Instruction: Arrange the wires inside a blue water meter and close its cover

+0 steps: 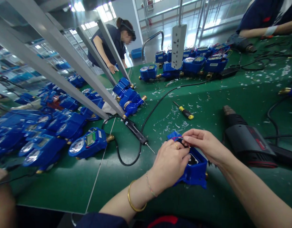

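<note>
An opened blue meter housing [195, 174] lies on the green table in front of me, with dark parts visible inside. My left hand [171, 163] rests over its near left side, fingers bent together at the thin wires [176, 138]. From the right, my right hand [205, 144] meets it, thumb and forefinger pinched on a wire end. Both sets of fingertips almost touch, and the exact grip of the left ones is partly hidden. An electric screwdriver [136, 130] lies left of the housing. Beyond it is a yellow-and-black screwdriver [186, 112].
A heat gun [249, 139] lies close to my right forearm. Several blue meters [90, 142] crowd the left, and more [193, 65] line the back. Grey metal posts [72, 63] slant across the left. A power strip [178, 46] hangs overhead. Two co-workers stand across the table; another person's arm shows at left.
</note>
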The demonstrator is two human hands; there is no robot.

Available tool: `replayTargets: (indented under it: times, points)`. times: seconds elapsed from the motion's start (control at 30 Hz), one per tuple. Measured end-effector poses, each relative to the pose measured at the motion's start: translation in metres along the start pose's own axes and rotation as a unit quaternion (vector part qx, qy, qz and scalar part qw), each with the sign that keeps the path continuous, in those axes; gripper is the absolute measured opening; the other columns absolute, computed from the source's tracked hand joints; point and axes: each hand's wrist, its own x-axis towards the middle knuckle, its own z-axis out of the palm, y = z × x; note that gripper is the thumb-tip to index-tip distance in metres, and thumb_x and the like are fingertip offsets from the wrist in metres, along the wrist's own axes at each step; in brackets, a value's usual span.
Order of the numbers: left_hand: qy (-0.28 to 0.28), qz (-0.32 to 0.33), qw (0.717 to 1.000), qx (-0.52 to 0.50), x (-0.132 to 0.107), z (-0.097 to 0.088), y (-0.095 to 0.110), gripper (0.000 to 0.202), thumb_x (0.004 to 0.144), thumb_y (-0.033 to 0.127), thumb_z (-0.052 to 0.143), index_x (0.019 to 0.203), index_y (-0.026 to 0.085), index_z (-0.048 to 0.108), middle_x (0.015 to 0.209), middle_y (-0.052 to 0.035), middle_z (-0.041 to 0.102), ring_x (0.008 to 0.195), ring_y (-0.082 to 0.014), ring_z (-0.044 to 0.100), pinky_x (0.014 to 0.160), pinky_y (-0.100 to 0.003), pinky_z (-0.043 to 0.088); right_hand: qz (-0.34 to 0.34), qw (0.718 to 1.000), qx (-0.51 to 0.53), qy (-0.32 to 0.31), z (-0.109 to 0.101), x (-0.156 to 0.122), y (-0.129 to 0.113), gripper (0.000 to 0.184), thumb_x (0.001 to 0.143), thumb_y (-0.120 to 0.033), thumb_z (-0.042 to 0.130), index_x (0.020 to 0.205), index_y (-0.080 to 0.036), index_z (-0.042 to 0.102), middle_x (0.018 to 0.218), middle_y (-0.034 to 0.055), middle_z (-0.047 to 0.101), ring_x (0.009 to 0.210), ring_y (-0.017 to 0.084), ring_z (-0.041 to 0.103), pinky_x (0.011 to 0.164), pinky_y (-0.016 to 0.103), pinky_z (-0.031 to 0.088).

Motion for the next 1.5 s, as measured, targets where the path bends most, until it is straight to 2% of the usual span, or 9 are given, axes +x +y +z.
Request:
replayTargets:
  times: [0.2,0.33,0.47,0.53,0.6,0.87,1.2,1.37,1.5]
  points:
    - [0.061,-0.135,0.984,-0.100,0.008,-0.003,0.002,0.015,0.093,0.025,0.060,0.093,0.022,0.074,0.088,-0.0003,0.076,0.083,-0.0182,0.069,0.075,-0.030,0.046,-0.014,1.000,-0.012,0.022,-0.008,-0.014,-0.006,0.047,0.072,-0.047,0.079,0.101,-0.017,0.055,0.076,0.0029,0.069,0.071,0.013,0.066,0.067,0.022,0.051]
    - [0.039,-0.144,0.979,-0.142,0.016,-0.004,0.006,0.029,0.091,0.045,0.062,0.079,0.021,0.073,0.076,0.0005,0.074,0.074,-0.0178,0.066,0.065,-0.029,0.040,-0.086,0.981,-0.160,0.066,-0.009,-0.034,-0.007,0.030,0.084,-0.044,0.069,0.095,-0.019,0.057,0.082,0.0037,0.070,0.074,0.013,0.068,0.064,0.019,0.050]
    - [0.035,-0.112,0.980,-0.163,0.017,-0.002,0.007,0.014,0.088,0.029,0.066,0.079,0.021,0.071,0.077,0.0018,0.072,0.073,-0.0155,0.063,0.063,-0.026,0.037,-0.242,0.886,-0.376,0.125,0.000,-0.053,-0.003,0.005,0.093,-0.026,0.057,0.094,-0.022,0.058,0.083,-0.0010,0.068,0.076,0.010,0.068,0.070,0.017,0.049]
    - [0.024,-0.105,0.980,-0.167,0.017,-0.001,0.007,0.012,0.087,0.023,0.065,0.075,0.020,0.069,0.072,0.0026,0.070,0.069,-0.0146,0.061,0.061,-0.026,0.036,-0.304,0.831,-0.444,0.144,0.004,-0.060,0.000,0.004,0.094,-0.021,0.054,0.095,-0.023,0.058,0.084,-0.0012,0.067,0.074,0.010,0.067,0.070,0.017,0.049]
    - [0.012,-0.096,0.981,-0.166,0.015,-0.001,0.007,0.017,0.087,0.020,0.063,0.070,0.020,0.066,0.066,0.0030,0.066,0.065,-0.0139,0.059,0.060,-0.026,0.035,-0.317,0.807,-0.473,0.156,0.007,-0.066,0.002,0.004,0.094,-0.019,0.053,0.095,-0.022,0.056,0.082,-0.0007,0.066,0.071,0.011,0.067,0.068,0.018,0.048]
    - [0.000,-0.017,0.997,-0.080,0.012,-0.002,-0.002,0.018,0.091,0.018,0.058,0.074,0.019,0.061,0.076,0.0003,0.063,0.078,-0.0172,0.058,0.071,-0.028,0.041,-0.242,0.838,-0.466,0.152,0.008,-0.075,0.008,0.003,0.094,-0.020,0.049,0.095,-0.023,0.049,0.069,-0.0033,0.056,0.057,0.011,0.057,0.059,0.020,0.044]
    - [-0.006,-0.061,0.995,-0.074,0.012,-0.009,-0.016,0.019,0.090,0.013,0.058,0.071,0.018,0.059,0.073,0.0012,0.061,0.073,-0.0148,0.057,0.067,-0.027,0.038,-0.199,0.846,-0.466,0.165,-0.010,-0.078,0.007,0.005,0.093,-0.025,0.049,0.093,-0.024,0.044,0.062,-0.0068,0.050,0.051,0.009,0.052,0.053,0.019,0.040]
    - [-0.025,-0.104,0.989,-0.104,0.012,-0.011,-0.018,0.014,0.087,0.019,0.065,0.072,0.018,0.063,0.071,0.0021,0.064,0.069,-0.0145,0.057,0.064,-0.027,0.036,-0.151,0.890,-0.408,0.139,-0.020,-0.077,0.005,0.012,0.096,-0.034,0.050,0.101,-0.024,0.046,0.074,-0.0025,0.063,0.069,0.013,0.064,0.062,0.021,0.045]
    - [0.018,-0.111,0.986,-0.124,0.014,-0.015,-0.013,0.006,0.083,0.016,0.067,0.079,0.018,0.063,0.075,0.0022,0.065,0.073,-0.0149,0.058,0.066,-0.027,0.038,-0.111,0.924,-0.348,0.115,-0.017,-0.076,0.006,0.016,0.097,-0.039,0.047,0.101,-0.024,0.046,0.078,-0.0017,0.064,0.071,0.013,0.063,0.064,0.023,0.047]
